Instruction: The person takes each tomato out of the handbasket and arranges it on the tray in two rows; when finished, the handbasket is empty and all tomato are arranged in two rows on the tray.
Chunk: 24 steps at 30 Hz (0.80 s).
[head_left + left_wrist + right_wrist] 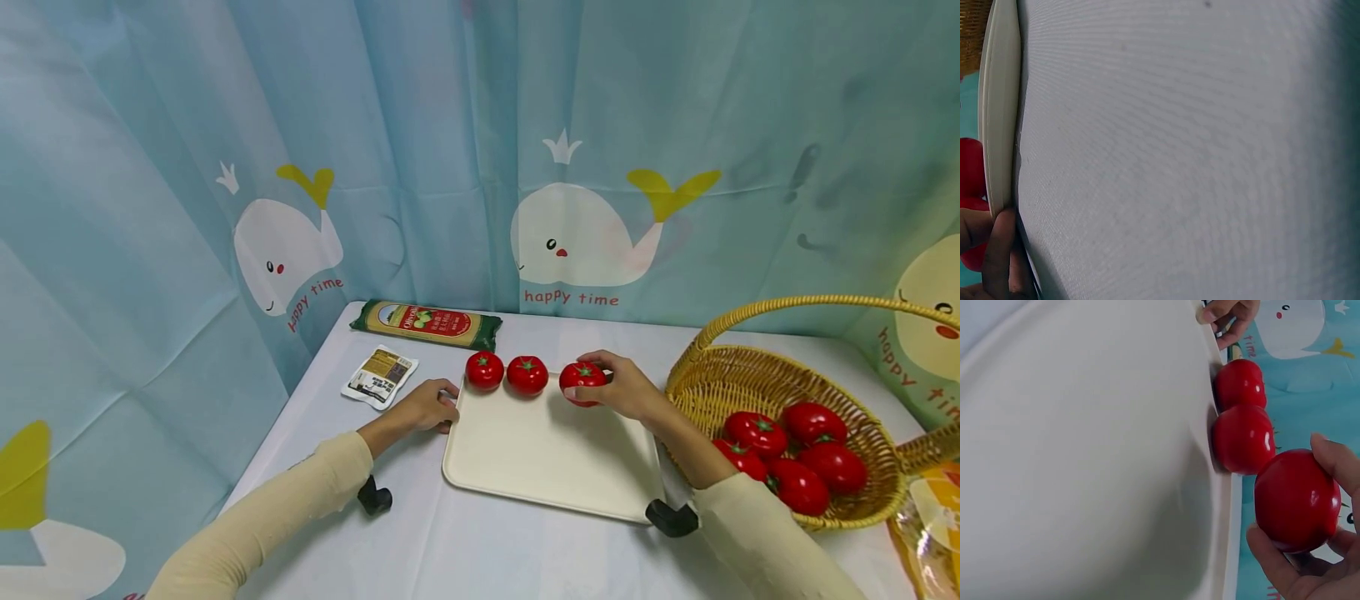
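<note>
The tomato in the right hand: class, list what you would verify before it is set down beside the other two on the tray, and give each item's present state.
1. Right hand has a firm hold on the tomato: ok, fingers curl round it.
2. Free space on the tray beside the two placed tomatoes: ok.
3. Left hand steadies the tray: ok, fingers touch its left edge.
4. Placed tomatoes sit still at the far edge, touching each other: ok.
5. Held tomato is clear of the tray surface: cannot tell.
6. Basket with more tomatoes is near the right arm: ok.
</note>
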### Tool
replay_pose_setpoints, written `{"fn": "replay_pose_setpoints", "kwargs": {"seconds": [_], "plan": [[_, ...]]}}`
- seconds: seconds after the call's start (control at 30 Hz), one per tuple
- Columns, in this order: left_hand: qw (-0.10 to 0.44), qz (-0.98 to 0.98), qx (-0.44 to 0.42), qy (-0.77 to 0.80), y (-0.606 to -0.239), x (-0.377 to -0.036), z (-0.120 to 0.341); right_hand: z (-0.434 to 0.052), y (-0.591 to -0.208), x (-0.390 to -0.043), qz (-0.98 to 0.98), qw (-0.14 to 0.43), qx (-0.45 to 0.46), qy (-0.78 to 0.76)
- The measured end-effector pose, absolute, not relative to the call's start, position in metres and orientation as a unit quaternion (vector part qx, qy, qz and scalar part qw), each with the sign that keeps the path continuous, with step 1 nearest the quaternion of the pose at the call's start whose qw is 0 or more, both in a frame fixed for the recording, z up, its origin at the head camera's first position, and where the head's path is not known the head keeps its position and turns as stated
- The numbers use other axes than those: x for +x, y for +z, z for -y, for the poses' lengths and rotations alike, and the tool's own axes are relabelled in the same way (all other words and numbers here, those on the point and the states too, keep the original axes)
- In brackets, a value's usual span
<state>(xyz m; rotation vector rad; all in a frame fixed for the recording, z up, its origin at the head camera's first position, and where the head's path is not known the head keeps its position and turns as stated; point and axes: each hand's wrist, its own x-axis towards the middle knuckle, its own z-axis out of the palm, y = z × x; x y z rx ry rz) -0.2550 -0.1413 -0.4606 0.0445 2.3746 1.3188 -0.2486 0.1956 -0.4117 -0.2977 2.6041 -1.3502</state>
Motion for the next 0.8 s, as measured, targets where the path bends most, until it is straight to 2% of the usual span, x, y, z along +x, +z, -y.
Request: {"fn": "replay_pose_setpoints", "kwargs": {"seconds": [0.8], "plan": [[0.211, -0.855, 0.008, 0.474, -0.460, -0.255, 0.140, -0.192, -0.429, -0.262, -0.891, 0.107, -0.100, -0.429]]}}
